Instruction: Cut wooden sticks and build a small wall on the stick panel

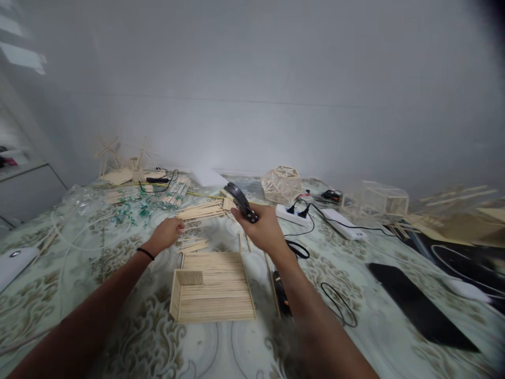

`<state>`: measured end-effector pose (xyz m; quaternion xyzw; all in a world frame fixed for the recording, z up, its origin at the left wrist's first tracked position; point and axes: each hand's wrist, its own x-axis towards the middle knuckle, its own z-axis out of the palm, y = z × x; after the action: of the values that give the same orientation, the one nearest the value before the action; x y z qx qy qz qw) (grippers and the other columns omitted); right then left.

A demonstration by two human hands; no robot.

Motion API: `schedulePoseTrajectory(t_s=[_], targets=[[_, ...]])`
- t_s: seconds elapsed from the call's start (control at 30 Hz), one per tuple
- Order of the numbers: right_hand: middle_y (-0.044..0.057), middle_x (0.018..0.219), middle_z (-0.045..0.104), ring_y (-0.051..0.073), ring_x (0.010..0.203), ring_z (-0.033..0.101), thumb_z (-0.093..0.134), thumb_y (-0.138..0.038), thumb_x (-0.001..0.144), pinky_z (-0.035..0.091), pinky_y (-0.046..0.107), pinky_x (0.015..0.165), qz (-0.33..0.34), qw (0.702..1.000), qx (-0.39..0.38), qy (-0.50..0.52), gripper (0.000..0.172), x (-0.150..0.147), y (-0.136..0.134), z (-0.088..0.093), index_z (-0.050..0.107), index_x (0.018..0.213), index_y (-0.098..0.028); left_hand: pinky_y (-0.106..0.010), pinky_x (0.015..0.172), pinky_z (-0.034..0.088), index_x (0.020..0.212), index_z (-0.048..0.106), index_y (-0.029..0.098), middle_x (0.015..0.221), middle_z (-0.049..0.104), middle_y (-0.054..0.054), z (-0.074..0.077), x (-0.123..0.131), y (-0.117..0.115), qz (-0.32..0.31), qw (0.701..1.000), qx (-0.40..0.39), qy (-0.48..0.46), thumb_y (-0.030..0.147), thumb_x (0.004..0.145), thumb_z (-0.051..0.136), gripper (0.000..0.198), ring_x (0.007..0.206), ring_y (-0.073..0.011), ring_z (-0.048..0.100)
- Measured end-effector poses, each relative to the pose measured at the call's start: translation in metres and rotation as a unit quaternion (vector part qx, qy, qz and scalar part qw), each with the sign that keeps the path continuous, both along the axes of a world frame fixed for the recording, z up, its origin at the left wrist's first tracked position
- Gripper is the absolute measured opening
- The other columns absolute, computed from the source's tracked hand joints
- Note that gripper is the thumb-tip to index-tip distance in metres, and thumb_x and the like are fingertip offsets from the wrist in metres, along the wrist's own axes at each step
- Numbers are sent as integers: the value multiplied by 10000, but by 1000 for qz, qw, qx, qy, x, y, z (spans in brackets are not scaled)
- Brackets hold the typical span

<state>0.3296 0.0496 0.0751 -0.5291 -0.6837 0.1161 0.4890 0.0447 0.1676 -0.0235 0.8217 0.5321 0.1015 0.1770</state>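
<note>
A pale wall (pixel 252 63) rises behind a counter (pixel 145 326) covered in a flowered cloth. A black flat slab (pixel 424 305) lies to the right. In the middle, between the forearms, sits a platform of wooden sticks (pixel 216 302), with a low wall standing along its left side and turning inward. Beyond it, against the back, is a ball-shaped stick frame (pixel 281 184). The right hand (pixel 262 226) is closed around a black tool (pixel 241 202), raised above the platform's far side. The left hand (pixel 168 231) has its fingers curled beside a pile of loose sticks (pixel 201 210); I cannot tell whether it pinches one. A white power strip (pixel 292 215) lies right of the right hand. A dark band (pixel 145 253) circles the left wrist.
</note>
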Motion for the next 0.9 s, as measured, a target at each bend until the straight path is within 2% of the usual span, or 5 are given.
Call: schedulePoseTrajectory(t_s=[0.1,0.23,0.47,0.67,0.9], targets=[[-24,564,440,117,560,376,585,-452,850,285,259,550,4,1000,0,0,381,0,0,0,507,584,-191,-421,914,562,1129,683,140,1153,700,-101,9,2,-3,-13,999,-20,-43,315,960,649,246,1038,-239,674],[-31,561,417,115,564,367,589,-447,848,282,259,551,3,1000,1,0,380,0,0,0,501,582,-190,-304,791,544,861,769,152,850,785,-67,22,9,-8,-29,988,-69,-137,279,797,689,164,874,-248,717],[-25,568,480,123,563,405,635,-486,839,320,258,548,22,999,-31,35,374,-10,3,-9,586,630,-179,-328,778,550,944,747,106,813,769,-91,56,27,-32,-36,937,-142,-317,434,736,681,394,781,-227,709],[14,718,660,161,634,566,698,-492,807,458,276,624,71,979,-69,176,385,-39,1,-18,734,1025,-176,-317,814,543,964,726,129,805,743,-51,89,39,-67,-69,903,-177,-386,404,764,724,340,786,-193,694],[33,745,688,169,687,615,727,-463,802,503,292,674,90,963,-63,248,297,-45,-2,-18,724,862,-172,-303,792,527,956,682,145,761,719,-15,107,41,-83,-132,891,-227,-371,322,825,686,221,762,-175,692]])
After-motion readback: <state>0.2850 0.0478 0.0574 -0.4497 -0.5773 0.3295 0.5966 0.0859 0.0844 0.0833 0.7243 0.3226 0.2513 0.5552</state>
